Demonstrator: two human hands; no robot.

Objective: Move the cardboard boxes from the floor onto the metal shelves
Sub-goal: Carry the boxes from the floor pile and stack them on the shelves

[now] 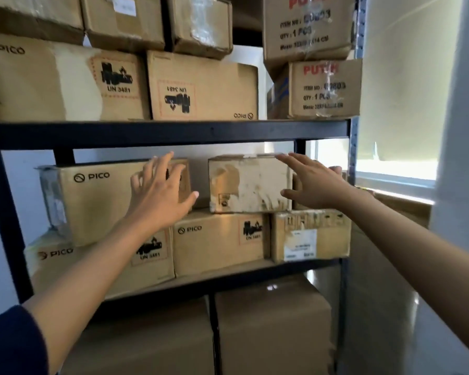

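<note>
A dark metal shelf unit [173, 132] fills the view, stacked with cardboard boxes. On the middle shelf a worn small box [248, 182] sits on top of a PICO box [217, 243] and a labelled box [310, 235]. My right hand [313, 182] hovers with straight fingers at the worn box's right front edge. My left hand [159, 189] is spread in front of the right end of a large PICO box [92, 196], thumb pointing toward the gap between the two upper boxes. Neither hand holds anything.
The top shelf carries PICO boxes [201, 87] and two red-lettered boxes [322, 87]. Large plain boxes [271, 326] stand on the bottom level. A bright window with a sill [395, 171] is at the right, beside the shelf's upright [352, 147].
</note>
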